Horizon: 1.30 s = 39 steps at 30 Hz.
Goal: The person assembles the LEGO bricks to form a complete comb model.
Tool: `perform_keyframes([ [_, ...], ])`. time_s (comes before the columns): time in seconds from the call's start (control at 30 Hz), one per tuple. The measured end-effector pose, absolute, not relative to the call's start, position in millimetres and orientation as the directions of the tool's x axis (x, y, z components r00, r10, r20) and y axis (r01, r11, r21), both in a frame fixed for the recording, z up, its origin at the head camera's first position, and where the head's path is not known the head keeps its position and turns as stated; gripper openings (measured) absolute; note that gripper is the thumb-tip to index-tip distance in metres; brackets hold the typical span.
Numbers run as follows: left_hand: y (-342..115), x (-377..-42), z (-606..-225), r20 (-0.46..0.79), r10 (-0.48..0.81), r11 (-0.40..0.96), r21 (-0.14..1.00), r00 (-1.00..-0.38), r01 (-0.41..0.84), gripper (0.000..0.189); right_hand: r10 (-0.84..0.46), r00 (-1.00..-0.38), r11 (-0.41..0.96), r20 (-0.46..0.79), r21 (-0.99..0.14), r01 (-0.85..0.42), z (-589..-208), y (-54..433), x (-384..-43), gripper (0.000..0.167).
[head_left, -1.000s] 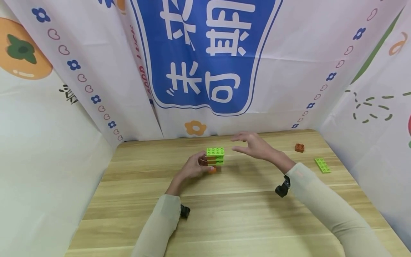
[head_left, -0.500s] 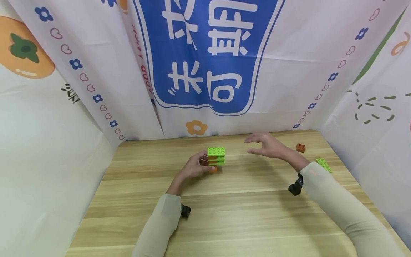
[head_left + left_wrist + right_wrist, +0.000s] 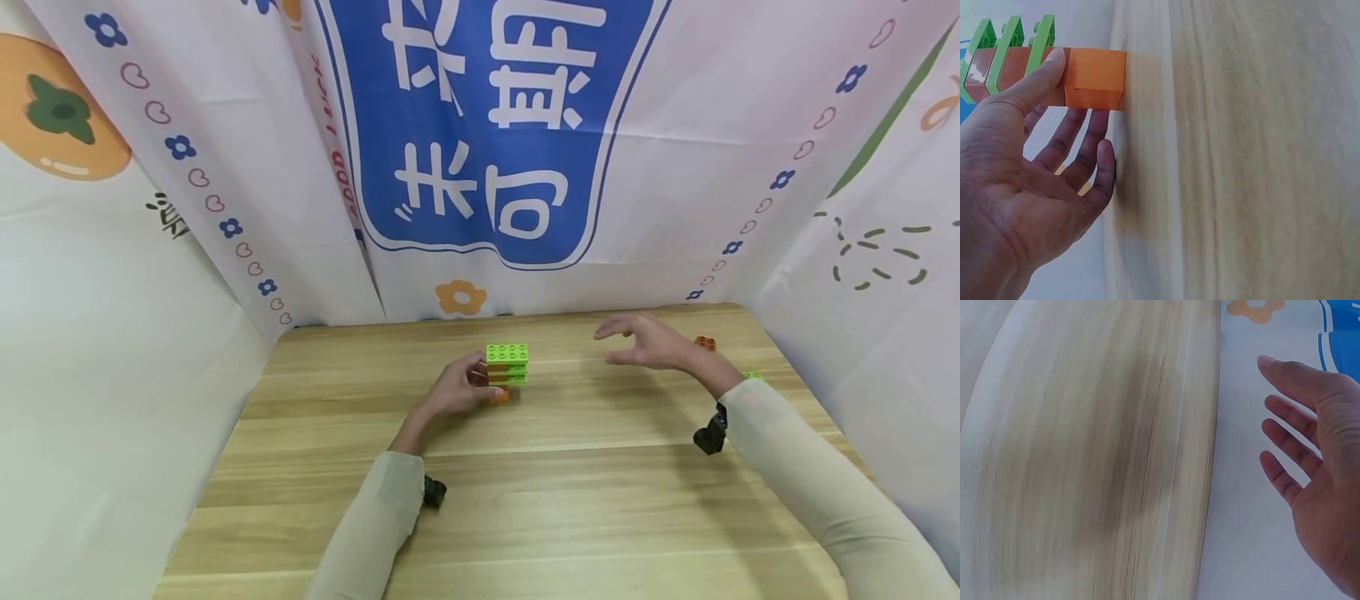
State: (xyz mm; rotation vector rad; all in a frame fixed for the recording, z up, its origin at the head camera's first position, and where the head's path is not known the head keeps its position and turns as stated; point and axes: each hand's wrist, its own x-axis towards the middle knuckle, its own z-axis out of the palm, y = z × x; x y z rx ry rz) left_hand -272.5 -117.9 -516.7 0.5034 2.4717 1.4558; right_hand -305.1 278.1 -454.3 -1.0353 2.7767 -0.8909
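Spreading wide, the wooden table (image 3: 570, 517) lies beneath a relaxed right hand (image 3: 648, 343), fingers parted, and a left hand (image 3: 453, 387) gripping a green-and-brown brick stack (image 3: 507, 367), orange-bottomed, centrally toward the back; well rightward sits a small reddish-brown brick (image 3: 705, 342).

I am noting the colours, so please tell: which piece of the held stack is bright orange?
The bottom piece, nearest the table; the green pieces and brown pieces sit above it.
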Motion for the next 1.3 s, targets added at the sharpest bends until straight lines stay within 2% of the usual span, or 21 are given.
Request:
perform_keyframes([
  [0.43,-119,-269,-514,-0.014,0.405,0.419,0.892,-0.914,0.172,0.038,-0.55,-0.834,0.693,0.043,-0.534,-0.484,-452,316,-306,0.049],
  [0.7,-118,-268,-512,-0.01,0.409,0.425,0.887,-0.912,0.181,0.035,-0.513,-0.858,0.724,0.037,-0.518,-0.455,-451,343,-306,0.051],
  [1.1,-119,-269,-514,-0.003,0.419,0.418,0.889,-0.908,0.189,0.035,-0.449,-0.894,0.747,-0.006,-0.551,-0.372,-455,383,-305,0.052],
  [1.3,-120,-270,-515,0.003,0.419,0.412,0.891,-0.908,0.193,0.035,-0.432,-0.902,0.768,-0.004,-0.526,-0.365,-460,398,-305,0.053],
])
